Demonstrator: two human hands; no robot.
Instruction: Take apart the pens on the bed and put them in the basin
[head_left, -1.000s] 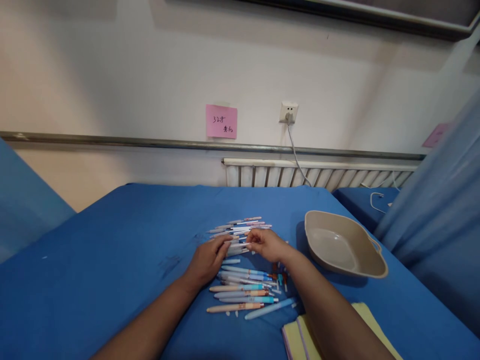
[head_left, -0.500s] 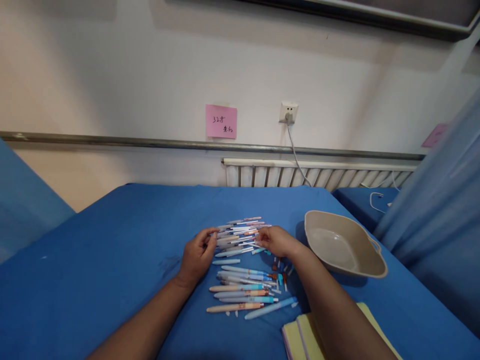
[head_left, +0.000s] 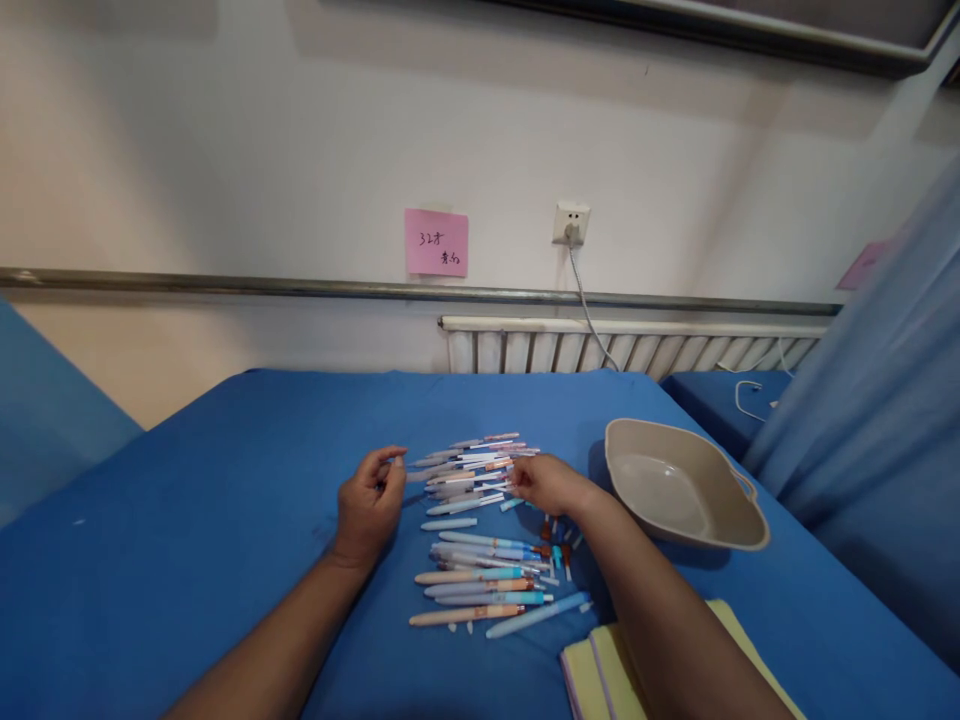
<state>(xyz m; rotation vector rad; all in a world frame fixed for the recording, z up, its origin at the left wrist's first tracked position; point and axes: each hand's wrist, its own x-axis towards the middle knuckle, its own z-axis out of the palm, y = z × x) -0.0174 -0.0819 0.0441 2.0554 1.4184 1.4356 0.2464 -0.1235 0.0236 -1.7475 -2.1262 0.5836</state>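
Observation:
Many disassembled pens lie in a bunch on the blue-covered bed, with grey and pale barrels [head_left: 451,509] and white refills [head_left: 489,499] side by side. My left hand [head_left: 369,508] is at the left of this bunch, thumb and index finger closed at the end of a grey pen barrel [head_left: 417,477] that juts out leftward. On the opposite side, my right hand [head_left: 551,486] has its fingertips pinched at the right ends of the refills; what is between them is hidden. Nearer me lies a row of assembled-looking pens [head_left: 469,616] in beige, grey and blue.
A beige plastic basin [head_left: 667,475] stands to the right. A folded yellow cloth [head_left: 600,670] lies under my right forearm. Small brown and turquoise pen pieces [head_left: 556,553] are scattered beside the row. Behind the bed are a radiator [head_left: 540,350] and a wall rail.
My left hand has moved left, away from the bunch, and a grey barrel now sticks out toward it. My right hand stays at about the same place by the refills.

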